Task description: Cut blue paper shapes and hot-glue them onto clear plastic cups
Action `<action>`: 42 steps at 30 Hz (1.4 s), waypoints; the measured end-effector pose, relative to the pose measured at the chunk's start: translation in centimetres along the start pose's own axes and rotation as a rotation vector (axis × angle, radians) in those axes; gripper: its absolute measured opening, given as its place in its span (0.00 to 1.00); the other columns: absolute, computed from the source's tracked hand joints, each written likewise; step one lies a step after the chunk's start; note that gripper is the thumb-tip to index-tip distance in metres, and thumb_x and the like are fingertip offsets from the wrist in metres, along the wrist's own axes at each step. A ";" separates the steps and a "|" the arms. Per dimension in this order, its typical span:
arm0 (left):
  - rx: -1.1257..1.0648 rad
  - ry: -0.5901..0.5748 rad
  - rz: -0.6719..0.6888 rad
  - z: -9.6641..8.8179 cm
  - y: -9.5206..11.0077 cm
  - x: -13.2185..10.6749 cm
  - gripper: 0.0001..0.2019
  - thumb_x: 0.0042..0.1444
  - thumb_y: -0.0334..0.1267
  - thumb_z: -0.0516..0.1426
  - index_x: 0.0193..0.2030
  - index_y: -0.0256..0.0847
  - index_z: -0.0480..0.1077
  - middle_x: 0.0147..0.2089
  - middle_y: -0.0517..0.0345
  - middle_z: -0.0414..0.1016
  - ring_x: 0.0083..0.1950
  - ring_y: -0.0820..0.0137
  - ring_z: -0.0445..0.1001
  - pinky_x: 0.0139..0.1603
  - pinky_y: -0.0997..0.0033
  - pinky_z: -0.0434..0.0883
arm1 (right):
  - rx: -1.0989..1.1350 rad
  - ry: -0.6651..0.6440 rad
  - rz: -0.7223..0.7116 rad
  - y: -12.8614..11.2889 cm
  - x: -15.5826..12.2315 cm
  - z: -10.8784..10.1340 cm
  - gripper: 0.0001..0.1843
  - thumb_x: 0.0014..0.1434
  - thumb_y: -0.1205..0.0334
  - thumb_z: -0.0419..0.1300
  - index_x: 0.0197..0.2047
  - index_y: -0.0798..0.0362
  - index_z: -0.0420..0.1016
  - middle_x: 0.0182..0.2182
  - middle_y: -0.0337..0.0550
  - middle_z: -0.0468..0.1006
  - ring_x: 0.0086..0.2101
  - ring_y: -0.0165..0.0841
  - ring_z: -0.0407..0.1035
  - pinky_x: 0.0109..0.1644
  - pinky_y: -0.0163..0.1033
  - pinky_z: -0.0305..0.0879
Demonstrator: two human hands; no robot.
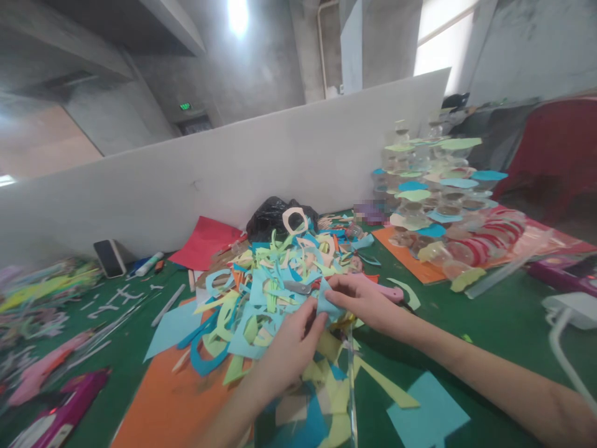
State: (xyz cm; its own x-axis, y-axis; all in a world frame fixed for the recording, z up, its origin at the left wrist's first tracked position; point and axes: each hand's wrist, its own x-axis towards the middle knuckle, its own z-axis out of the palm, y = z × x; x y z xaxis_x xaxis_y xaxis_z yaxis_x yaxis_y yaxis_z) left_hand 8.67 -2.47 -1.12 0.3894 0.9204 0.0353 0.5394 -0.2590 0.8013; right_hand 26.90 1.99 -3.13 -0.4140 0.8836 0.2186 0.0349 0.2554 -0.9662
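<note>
A folded piece of light blue paper (329,303) is pinched between my two hands above a heap of cut scraps. My left hand (298,330) grips its lower left edge with thumb and fingers. From the right, my right hand (352,295) holds its upper side. Just behind the paper lie scissors (298,287), blades pointing left; their handles are partly hidden. A pink tool end (392,292) shows beyond my right hand. The heap of paper scraps (275,274) holds blue, green, yellow and peach rings and strips.
Stacked clear cups with paper discs (433,186) stand at right on orange sheets. A light blue square (428,410) lies at front right. Pink glue gun (46,367), phone (109,258) and strips are at left. A black plastic bag (270,218) sits against the white partition (224,168).
</note>
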 end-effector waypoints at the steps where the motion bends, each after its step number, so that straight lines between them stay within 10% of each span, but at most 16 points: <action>1: -0.002 0.008 -0.003 0.0 -0.1 0.0 0.15 0.66 0.51 0.47 0.38 0.43 0.63 0.32 0.63 0.63 0.33 0.70 0.60 0.34 0.70 0.59 | -0.005 0.004 -0.003 0.0 0.0 -0.1 0.24 0.58 0.36 0.59 0.34 0.51 0.71 0.29 0.38 0.68 0.31 0.31 0.61 0.33 0.37 0.59; 22: -0.090 -0.035 -0.040 -0.2 -0.4 0.2 0.17 0.66 0.54 0.48 0.38 0.42 0.65 0.27 0.65 0.61 0.28 0.73 0.61 0.31 0.72 0.58 | 0.051 0.086 -0.024 0.4 0.0 0.5 0.22 0.59 0.39 0.60 0.31 0.50 0.70 0.28 0.36 0.68 0.30 0.31 0.61 0.34 0.37 0.59; 29: -0.095 0.134 -0.064 0.3 -0.1 0.3 0.18 0.64 0.55 0.49 0.37 0.43 0.64 0.36 0.59 0.68 0.39 0.68 0.68 0.42 0.68 0.65 | 0.021 0.091 -0.028 -0.5 -0.3 0.5 0.16 0.60 0.45 0.59 0.34 0.49 0.71 0.30 0.38 0.72 0.34 0.33 0.65 0.38 0.39 0.63; 42: -0.307 -0.061 -0.095 0.0 -0.1 0.6 0.15 0.65 0.52 0.50 0.42 0.42 0.64 0.27 0.64 0.68 0.29 0.72 0.68 0.34 0.71 0.64 | 0.023 0.099 0.055 -1.0 -0.6 1.0 0.19 0.59 0.42 0.57 0.31 0.49 0.68 0.26 0.36 0.67 0.27 0.32 0.63 0.29 0.38 0.63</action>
State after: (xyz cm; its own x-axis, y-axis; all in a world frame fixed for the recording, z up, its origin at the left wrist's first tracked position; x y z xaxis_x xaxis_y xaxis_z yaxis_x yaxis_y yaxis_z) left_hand 8.88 -1.85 -1.15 0.3971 0.9146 -0.0766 0.3284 -0.0637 0.9424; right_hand 26.17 0.82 -2.41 -0.3205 0.9307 0.1765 0.0339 0.1975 -0.9797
